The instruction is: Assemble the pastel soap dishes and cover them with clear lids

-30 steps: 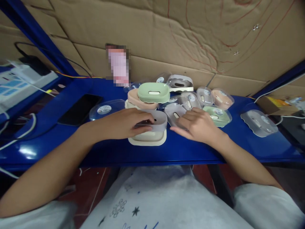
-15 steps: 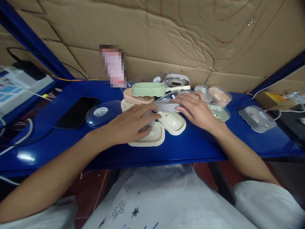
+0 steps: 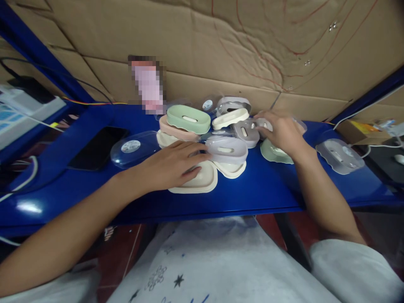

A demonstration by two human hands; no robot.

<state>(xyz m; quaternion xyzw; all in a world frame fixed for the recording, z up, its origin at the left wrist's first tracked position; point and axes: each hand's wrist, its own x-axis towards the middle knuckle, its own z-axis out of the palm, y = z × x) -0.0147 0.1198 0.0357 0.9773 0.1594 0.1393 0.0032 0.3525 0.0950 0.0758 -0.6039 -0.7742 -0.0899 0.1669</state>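
Your left hand (image 3: 172, 166) is spread over a cream tray (image 3: 202, 182), beside a grey box (image 3: 232, 156) with cream showing in its slot. Your blurred right hand (image 3: 280, 131) covers part of a green box (image 3: 271, 154); its grip can't be told.

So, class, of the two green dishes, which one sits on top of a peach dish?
The green dish at the back left, stacked on the peach dish; the other green dish is partly hidden by the right hand.

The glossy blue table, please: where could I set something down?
Bare table shows between the front cream oval tray and right forearm, and between the flat black phone and left forearm. Plastic dishes crowd the middle, from left hand to right hand.
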